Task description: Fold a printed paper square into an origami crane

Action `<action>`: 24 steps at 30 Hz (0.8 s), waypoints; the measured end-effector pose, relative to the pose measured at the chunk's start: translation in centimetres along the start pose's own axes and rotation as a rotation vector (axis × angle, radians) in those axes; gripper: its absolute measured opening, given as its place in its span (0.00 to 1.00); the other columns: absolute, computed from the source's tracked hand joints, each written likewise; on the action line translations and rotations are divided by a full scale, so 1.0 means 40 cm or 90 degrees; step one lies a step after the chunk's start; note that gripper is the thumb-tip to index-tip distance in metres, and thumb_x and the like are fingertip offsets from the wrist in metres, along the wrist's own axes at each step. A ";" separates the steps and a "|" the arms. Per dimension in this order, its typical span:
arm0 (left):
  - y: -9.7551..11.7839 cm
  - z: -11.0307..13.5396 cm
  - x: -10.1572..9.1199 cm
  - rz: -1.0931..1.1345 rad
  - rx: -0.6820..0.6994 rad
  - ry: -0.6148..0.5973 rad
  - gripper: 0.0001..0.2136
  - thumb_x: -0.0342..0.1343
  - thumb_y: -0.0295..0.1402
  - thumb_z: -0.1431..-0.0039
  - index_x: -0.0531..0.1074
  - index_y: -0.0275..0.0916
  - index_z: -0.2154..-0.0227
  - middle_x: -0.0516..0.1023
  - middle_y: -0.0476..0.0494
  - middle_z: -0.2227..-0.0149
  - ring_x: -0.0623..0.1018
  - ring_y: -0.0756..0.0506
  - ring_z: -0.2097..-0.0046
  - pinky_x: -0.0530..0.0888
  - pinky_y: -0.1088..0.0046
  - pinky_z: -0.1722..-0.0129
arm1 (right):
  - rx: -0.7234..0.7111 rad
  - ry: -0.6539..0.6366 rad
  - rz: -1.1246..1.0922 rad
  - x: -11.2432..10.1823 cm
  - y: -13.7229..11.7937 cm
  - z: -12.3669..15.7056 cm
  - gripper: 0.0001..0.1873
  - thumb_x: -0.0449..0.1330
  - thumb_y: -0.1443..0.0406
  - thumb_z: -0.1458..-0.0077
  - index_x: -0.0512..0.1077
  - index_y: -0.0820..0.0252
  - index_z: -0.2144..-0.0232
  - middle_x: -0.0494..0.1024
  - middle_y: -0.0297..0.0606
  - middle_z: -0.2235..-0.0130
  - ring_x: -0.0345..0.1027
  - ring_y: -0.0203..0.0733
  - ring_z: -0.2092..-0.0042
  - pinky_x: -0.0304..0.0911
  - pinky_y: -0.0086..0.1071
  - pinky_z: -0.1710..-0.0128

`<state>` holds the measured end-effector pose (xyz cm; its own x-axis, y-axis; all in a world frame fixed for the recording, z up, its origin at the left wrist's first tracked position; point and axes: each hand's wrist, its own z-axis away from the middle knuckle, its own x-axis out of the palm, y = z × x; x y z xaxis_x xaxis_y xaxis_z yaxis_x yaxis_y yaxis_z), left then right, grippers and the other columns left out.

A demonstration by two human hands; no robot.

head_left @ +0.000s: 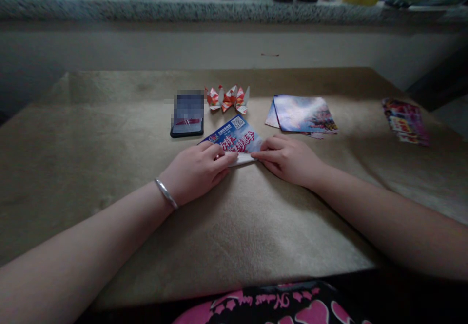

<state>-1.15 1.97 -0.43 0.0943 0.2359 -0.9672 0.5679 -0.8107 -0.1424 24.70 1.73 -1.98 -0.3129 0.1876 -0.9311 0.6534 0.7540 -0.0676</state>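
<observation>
A blue printed sheet of paper (236,138), folded into a triangle, lies on the tan table cover (109,134) in front of me. My left hand (197,170), with a silver bangle on its wrist, presses the paper's near left edge with curled fingers. My right hand (288,159) pinches the fold at the paper's near right corner with its fingertips together. Just beyond the paper stand two or three small folded orange-and-white paper cranes (227,98).
A dark phone (187,115) lies left of the cranes. A small stack of printed square sheets (304,114) lies to the right, and a pink leaflet (405,121) further right. A stone ledge (204,8) with assorted items runs along the back.
</observation>
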 end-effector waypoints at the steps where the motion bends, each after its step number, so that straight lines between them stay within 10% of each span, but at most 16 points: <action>1: 0.002 0.000 0.000 0.000 -0.002 -0.002 0.14 0.46 0.36 0.34 0.71 0.40 0.51 0.75 0.40 0.61 0.73 0.43 0.60 0.74 0.65 0.60 | -0.001 0.001 0.001 -0.001 -0.001 -0.001 0.14 0.53 0.66 0.39 0.79 0.57 0.57 0.77 0.42 0.63 0.66 0.40 0.64 0.58 0.32 0.67; 24: 0.023 -0.005 0.011 0.064 -0.018 -0.022 0.19 0.45 0.39 0.35 0.67 0.40 0.45 0.72 0.37 0.55 0.69 0.40 0.54 0.69 0.60 0.51 | 0.057 -0.011 -0.067 -0.009 0.006 0.002 0.08 0.55 0.68 0.42 0.75 0.60 0.66 0.77 0.40 0.65 0.68 0.41 0.62 0.61 0.33 0.61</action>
<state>-0.41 1.42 -0.93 0.1234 0.1346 -0.9832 0.5798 -0.8138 -0.0387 25.03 1.78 -1.72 -0.3716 0.0989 -0.9231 0.6768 0.7095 -0.1964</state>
